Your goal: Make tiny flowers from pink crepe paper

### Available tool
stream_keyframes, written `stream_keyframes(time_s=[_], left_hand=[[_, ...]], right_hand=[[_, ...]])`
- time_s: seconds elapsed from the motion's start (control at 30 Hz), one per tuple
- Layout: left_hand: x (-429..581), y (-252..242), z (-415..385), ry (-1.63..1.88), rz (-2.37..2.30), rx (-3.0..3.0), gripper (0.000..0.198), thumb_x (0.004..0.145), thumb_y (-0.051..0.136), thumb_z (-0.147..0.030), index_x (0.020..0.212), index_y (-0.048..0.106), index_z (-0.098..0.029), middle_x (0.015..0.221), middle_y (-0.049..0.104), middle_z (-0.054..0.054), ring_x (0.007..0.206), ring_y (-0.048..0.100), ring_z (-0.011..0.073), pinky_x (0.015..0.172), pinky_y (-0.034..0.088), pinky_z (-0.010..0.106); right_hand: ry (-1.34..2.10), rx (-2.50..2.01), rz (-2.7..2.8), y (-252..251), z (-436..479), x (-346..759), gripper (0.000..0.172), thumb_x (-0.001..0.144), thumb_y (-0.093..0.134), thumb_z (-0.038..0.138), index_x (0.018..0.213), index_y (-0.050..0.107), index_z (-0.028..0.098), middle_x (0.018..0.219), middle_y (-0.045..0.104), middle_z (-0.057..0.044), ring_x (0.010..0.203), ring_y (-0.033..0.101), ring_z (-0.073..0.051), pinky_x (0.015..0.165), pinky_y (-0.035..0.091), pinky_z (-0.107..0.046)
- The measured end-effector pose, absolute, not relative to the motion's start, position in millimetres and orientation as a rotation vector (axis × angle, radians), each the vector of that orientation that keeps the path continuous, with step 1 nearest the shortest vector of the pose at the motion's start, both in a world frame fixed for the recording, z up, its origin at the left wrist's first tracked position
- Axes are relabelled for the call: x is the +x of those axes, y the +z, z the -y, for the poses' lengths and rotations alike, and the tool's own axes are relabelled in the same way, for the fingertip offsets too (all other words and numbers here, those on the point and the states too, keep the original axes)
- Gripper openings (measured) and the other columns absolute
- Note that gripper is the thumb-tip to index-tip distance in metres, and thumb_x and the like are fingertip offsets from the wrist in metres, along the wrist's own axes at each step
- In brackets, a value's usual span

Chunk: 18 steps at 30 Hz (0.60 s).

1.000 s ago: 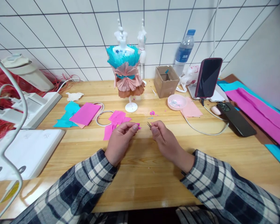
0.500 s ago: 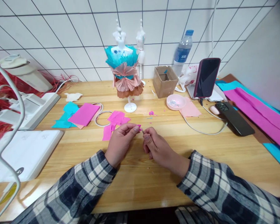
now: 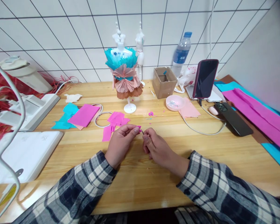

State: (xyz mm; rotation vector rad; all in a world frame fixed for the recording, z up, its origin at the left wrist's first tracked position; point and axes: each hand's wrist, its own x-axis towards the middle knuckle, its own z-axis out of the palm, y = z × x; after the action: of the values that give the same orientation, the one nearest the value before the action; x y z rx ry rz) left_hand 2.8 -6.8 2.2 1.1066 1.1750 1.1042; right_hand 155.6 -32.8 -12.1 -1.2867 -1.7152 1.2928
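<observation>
My left hand pinches a small piece of magenta crepe paper between thumb and forefinger. Close beside it, my right hand is closed round a thin metal tool; only its narrow tip shows, pointing at the paper, and the fingers hide the rest. Beyond the hands stands a white mini dress form in a ruffled paper dress of turquoise, pink and brown. Magenta paper scraps lie left of my left hand. Tiny magenta bits are scattered ahead of both hands.
A pink dish of small beads and a cardboard box sit at the back right. Farther right are a propped phone, a dark phone and paper sheets. A power strip and white box occupy the left.
The tips of the metal tool looked slightly parted before and now look together near the paper. Both hands stay almost in place; the view has shifted a little.
</observation>
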Motion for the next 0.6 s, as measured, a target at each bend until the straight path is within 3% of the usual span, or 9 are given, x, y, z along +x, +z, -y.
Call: stream_keyframes(time_s=[0.23, 0.47, 0.53, 0.6], left_hand=[[-2, -2, 5, 1.084, -1.179, 1.105, 0.022, 0.073, 0.073, -0.038, 0.077, 0.069, -0.017, 0.074, 0.067, -0.001, 0.071, 0.057, 0.0108, 0.072, 0.043, 0.022], [-4, 0, 4, 0.975, -1.196, 1.151, 0.025, 0.075, 0.071, -0.04, 0.082, 0.071, -0.016, 0.077, 0.068, 0.001, 0.072, 0.057, 0.0113, 0.072, 0.044, 0.022], [-4, 0, 4, 0.948, -1.194, 1.196, 0.024, 0.076, 0.07, -0.04, 0.082, 0.071, -0.016, 0.079, 0.069, 0.001, 0.074, 0.058, 0.012, 0.073, 0.044, 0.022], [-3, 1, 4, 0.919, -1.192, 1.252, 0.024, 0.076, 0.069, -0.039, 0.083, 0.07, -0.017, 0.079, 0.069, 0.001, 0.074, 0.058, 0.0125, 0.073, 0.045, 0.023]], right_hand=[[1.143, -1.371, 1.813, -6, 28, 164, 0.025, 0.099, 0.025, 0.042, 0.087, 0.036, 0.023, 0.061, 0.05, 0.005, 0.052, 0.049, -0.012, 0.053, 0.034, -0.024], [0.358, -1.621, 2.277, 0, 7, 194, 0.017, 0.087, 0.056, 0.033, 0.075, 0.055, 0.021, 0.075, 0.06, -0.004, 0.077, 0.053, -0.022, 0.065, 0.036, -0.032], [0.323, -1.543, 2.253, -2, 4, 196, 0.007, 0.084, 0.059, 0.027, 0.085, 0.061, 0.02, 0.088, 0.063, -0.006, 0.088, 0.054, -0.023, 0.075, 0.038, -0.035], [0.385, -1.451, 2.162, -2, 5, 194, 0.015, 0.084, 0.058, 0.022, 0.098, 0.064, 0.02, 0.097, 0.064, -0.006, 0.095, 0.054, -0.022, 0.082, 0.039, -0.035]])
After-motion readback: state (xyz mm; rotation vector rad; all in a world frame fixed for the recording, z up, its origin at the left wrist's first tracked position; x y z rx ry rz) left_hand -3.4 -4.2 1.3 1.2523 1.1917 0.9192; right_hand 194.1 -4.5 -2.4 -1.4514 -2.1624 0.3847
